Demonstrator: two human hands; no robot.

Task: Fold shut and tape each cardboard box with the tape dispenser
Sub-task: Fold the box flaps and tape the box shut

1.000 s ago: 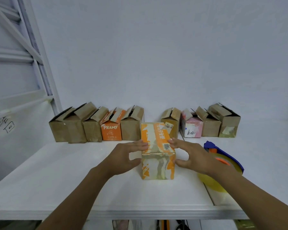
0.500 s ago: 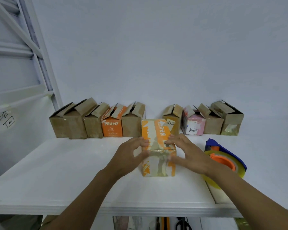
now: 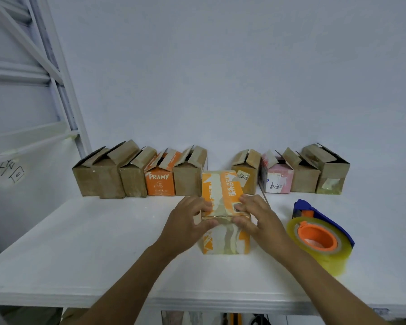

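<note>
- Gripped the orange-and-white cardboard box (image 3: pixel 222 192) with both hands at the centre of the frame, upright on the white tabletop (image 3: pixel 80 245).
- Curled the fingers of the left hand (image 3: pixel 186 222) over the left part of the box top, thumb pressed on the near face.
- Did likewise with the right hand (image 3: pixel 259 218): fingers over the right part of the top, thumb on the near face.
- Held the top flaps folded down flat.
- Had the blue tape dispenser (image 3: pixel 321 233), with orange hub and yellowish clear roll, lying at the right of the frame, near the right forearm and touched by neither hand.
- Showed a row of open-flapped boxes (image 3: pixel 190 181) along the back, among them an orange PRAMY box (image 3: pixel 160 182) and a pink box (image 3: pixel 280 181), with the gripped box in front of the gap in that row.
</note>
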